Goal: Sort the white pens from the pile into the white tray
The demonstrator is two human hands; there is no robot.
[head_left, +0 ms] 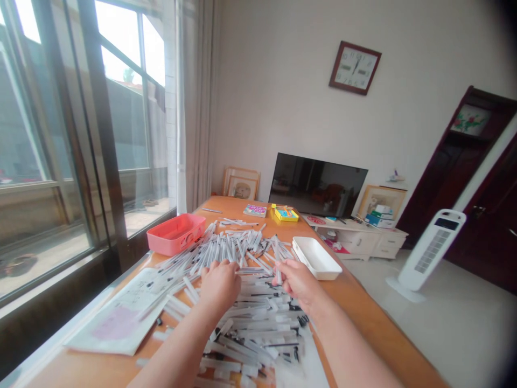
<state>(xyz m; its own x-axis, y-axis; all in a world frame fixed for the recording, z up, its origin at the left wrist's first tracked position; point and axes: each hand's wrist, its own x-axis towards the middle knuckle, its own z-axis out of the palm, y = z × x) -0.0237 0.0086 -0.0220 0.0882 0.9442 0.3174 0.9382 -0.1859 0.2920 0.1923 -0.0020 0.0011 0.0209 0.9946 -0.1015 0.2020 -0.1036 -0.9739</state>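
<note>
A large loose heap of white pens or pen barrels with black parts [242,253] covers the middle of the wooden table [363,318]. My left hand [220,285] rests on the heap with its fingers curled down among the pens. I cannot tell whether it grips any. My right hand [297,283] is close by on the right, its fingertips pinched around a white pen [277,261] that rises from the heap. A white plastic tray [317,257] stands just beyond my right hand.
A coral-pink lidded box [175,234] stands left of the heap. A printed sheet [117,315] lies at the near left. A yellow box [285,214] and a booklet [254,210] lie at the far end. The window runs along the table's left side.
</note>
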